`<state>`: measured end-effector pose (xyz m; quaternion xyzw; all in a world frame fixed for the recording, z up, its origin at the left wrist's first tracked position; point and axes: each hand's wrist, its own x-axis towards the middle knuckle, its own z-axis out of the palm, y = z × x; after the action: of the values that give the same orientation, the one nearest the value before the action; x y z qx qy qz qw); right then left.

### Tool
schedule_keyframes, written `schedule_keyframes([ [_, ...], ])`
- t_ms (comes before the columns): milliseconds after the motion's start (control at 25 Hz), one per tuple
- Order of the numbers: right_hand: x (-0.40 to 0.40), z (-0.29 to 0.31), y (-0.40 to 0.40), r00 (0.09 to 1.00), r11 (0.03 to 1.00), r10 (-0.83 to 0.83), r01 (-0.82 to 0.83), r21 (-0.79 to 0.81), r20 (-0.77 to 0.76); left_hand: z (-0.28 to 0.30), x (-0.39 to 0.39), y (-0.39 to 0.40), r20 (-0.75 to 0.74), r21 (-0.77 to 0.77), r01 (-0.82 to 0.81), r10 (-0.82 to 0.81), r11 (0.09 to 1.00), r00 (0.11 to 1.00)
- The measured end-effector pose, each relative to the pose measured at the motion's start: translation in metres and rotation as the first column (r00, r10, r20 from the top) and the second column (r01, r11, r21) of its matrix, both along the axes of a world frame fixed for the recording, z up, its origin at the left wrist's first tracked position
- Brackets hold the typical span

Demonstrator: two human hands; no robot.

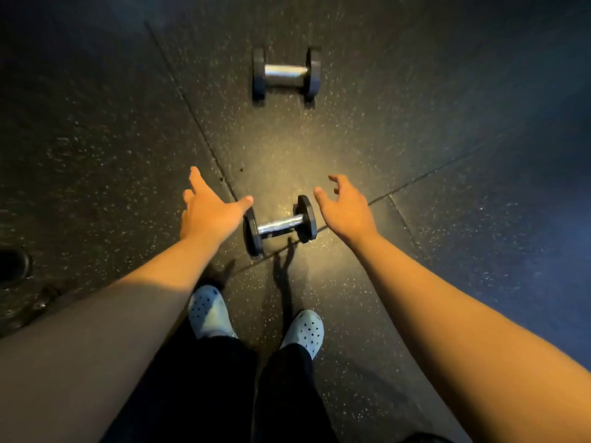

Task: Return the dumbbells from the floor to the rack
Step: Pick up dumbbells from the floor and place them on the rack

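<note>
Both hands empty & spread open above the floor [415, 107]: left hand [209, 211] and right hand [347, 207] flank the near dumbbell [279, 225] w/o gripping. Far dumbbell [286, 75] lies well apart, toward floor's far edge.

Dark speckled rubber floor [319, 148], tiled, w/ seams [198, 113] running diagonally. Warm yellowish light pooled at center, bluish tint toward right edge, corners in shadow. Dark round object [12, 265] at left edge, unclear.
</note>
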<state>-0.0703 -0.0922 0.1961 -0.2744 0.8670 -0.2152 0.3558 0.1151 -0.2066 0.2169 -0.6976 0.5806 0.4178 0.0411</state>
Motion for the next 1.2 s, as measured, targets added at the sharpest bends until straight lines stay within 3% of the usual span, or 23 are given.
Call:
schedule_keyframes([
  [320, -0.016, -0.207, -0.033, 0.999, 0.993, 0.023, -0.019, 0.113, -0.034, -0.211, -0.020, -0.009, 0.001, 0.111, -0.132, 0.133, 0.985, 0.991],
  [560, -0.018, -0.267, -0.035, 1.000, 0.981, -0.016, 0.020, 0.194, -0.021, -0.278, -0.046, 0.009, -0.005, 0.175, -0.327, 0.333, 0.929, 0.943],
  [680, -0.018, -0.275, -0.039, 0.995, 0.977, -0.100, 0.099, 0.190, -0.004, -0.285, -0.053, 0.013, 0.002, 0.138, -0.432, 0.436, 0.891, 0.900],
  [920, -0.006, -0.255, -0.033, 0.962, 0.965, -0.254, 0.245, 0.096, 0.098, -0.269, -0.048, 0.018, -0.039, 0.053, -0.419, 0.421, 0.906, 0.906],
  [1080, 0.006, -0.195, -0.028, 0.957, 0.964, -0.265, 0.266, 0.012, 0.119, -0.219, -0.038, 0.014, -0.115, 0.051, -0.391, 0.394, 0.919, 0.912],
  [1200, 0.007, -0.116, -0.038, 0.954, 0.954, -0.284, 0.292, -0.073, 0.096, -0.140, -0.035, -0.001, -0.182, -0.012, -0.328, 0.321, 0.944, 0.929],
])
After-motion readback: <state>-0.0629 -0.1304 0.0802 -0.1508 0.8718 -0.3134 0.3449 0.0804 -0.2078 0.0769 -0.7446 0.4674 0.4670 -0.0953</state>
